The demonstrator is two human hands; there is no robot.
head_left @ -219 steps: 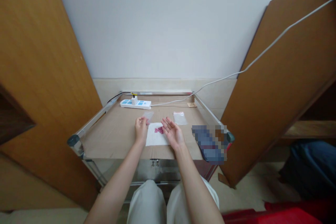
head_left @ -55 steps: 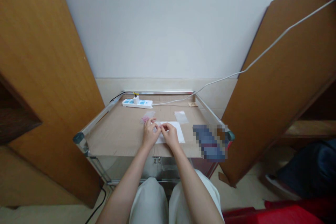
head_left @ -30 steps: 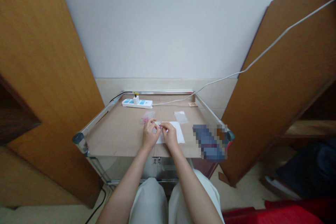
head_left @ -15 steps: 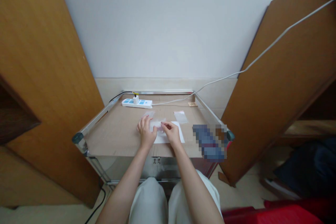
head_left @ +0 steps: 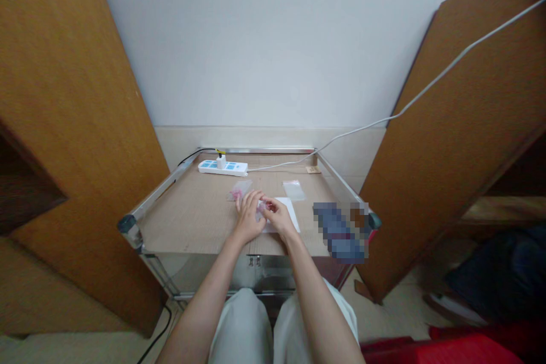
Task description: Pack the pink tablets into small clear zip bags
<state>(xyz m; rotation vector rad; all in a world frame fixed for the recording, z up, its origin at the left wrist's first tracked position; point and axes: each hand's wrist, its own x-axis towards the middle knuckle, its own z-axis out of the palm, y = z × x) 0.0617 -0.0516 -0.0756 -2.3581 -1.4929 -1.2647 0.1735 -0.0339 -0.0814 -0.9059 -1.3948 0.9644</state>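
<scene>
My left hand (head_left: 248, 219) and my right hand (head_left: 279, 219) are close together over a white sheet of paper (head_left: 291, 213). Between them a small clear plastic bag (head_left: 260, 210) with a pinkish tint is held, bunched and partly hidden by the fingers. My left fingers curl over its left side, while my right thumb and fingers pinch its right side. Just beyond my left hand lies a clear bag with something pink in it (head_left: 239, 190). Another flat clear bag (head_left: 294, 190) rests behind the paper on the right.
A white power strip (head_left: 223, 168) with a plug in it lies at the back left of the cardboard-covered cart top (head_left: 183, 216). Its white cable runs right. A blurred-out dark blue object (head_left: 339, 233) sits at the right edge. Wooden panels flank both sides.
My left hand has moved right, close to my right hand, and the bag between them is now bunched up. The pink contents of the bag behind have come into view.
</scene>
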